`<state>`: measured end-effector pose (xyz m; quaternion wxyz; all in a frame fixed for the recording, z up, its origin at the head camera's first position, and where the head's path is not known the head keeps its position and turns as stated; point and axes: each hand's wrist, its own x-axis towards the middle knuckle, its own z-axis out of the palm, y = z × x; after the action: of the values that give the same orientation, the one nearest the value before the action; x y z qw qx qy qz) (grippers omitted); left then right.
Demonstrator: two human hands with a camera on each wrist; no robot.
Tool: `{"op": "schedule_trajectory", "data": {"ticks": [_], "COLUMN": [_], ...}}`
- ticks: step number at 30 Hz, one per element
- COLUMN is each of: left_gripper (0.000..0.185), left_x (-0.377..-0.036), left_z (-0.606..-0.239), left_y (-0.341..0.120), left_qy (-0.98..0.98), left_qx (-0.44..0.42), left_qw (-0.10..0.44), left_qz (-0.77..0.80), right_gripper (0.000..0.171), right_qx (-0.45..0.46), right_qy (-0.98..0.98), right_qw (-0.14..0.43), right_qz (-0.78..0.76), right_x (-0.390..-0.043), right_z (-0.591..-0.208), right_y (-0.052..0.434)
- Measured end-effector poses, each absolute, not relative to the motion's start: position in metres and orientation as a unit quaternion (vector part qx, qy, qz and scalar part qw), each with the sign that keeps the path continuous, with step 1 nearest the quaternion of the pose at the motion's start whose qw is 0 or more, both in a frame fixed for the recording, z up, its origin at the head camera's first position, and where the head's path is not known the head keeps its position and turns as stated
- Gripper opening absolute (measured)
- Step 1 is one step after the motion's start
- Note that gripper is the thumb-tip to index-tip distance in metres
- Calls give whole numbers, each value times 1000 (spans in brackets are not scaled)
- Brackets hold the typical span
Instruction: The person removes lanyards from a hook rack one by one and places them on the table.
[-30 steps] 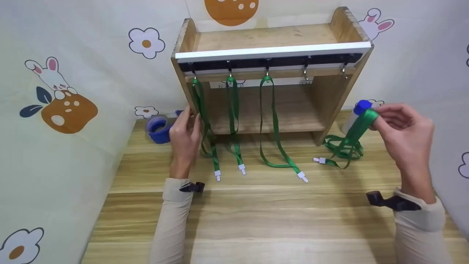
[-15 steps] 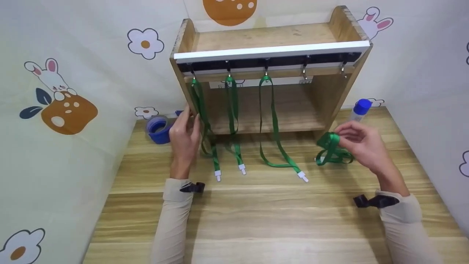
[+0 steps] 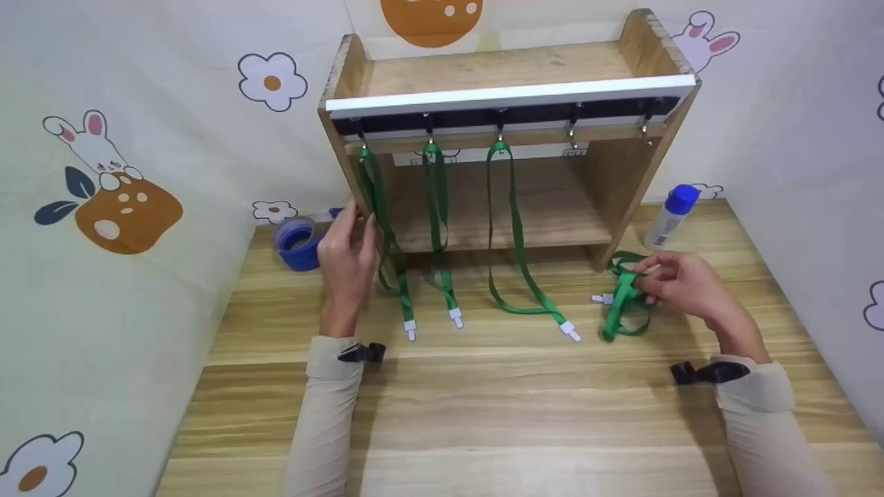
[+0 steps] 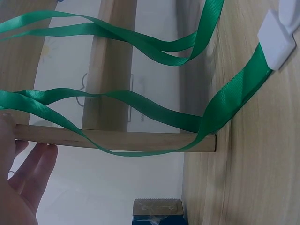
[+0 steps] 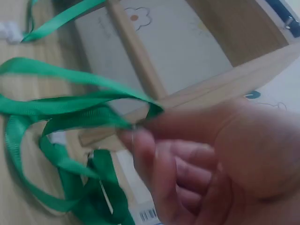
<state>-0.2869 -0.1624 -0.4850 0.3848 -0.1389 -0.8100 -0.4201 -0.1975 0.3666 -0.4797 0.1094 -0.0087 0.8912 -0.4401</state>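
Three green lanyards hang from hooks under the top of a small wooden shelf unit that stands on a wooden table; their white clips rest on the tabletop. Furthest left, a blue roll of tape sits by the wall. Next to it the left hand stands upright, fingers straight and relaxed, against the shelf unit's left side panel, beside the first hanging strap, gripping nothing. Two hooks at the right end of the row are bare. Further right, near the unit's right foot, a fourth, loose green lanyard lies bunched on the table. The right hand pinches a fold of this strap between thumb and fingertips, low over the table. A white bottle with a blue cap stands behind it.

The strap looks like thin woven ribbon: very light, limp, not fragile, and likely to twist or tangle. A pinch on the flat webbing at the top of the loop probably holds best, letting the clip end dangle.
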Motion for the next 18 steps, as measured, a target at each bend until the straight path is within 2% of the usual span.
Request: {"op": "schedule_trajectory", "data": {"ticks": [6,13,18], "left_gripper": [39,40,38], "left_x": [-287,-286,-287], "left_z": [-485,-484,-485], "left_y": [-163,-163,-162], "left_qy": [-811,-814,-811], "left_qx": [-135,-131,-134], "left_qw": [383,381,386], "left_qz": [-422,-418,-418], "right_gripper": [33,47,38], "right_qx": [-47,-65,-82], "right_qy": [907,925,935], "right_qw": [135,141,147], "right_qz": [-397,-346,-313], "right_x": [-191,-182,-174], "right_z": [-482,-496,-501], "right_y": [358,346,347]}}
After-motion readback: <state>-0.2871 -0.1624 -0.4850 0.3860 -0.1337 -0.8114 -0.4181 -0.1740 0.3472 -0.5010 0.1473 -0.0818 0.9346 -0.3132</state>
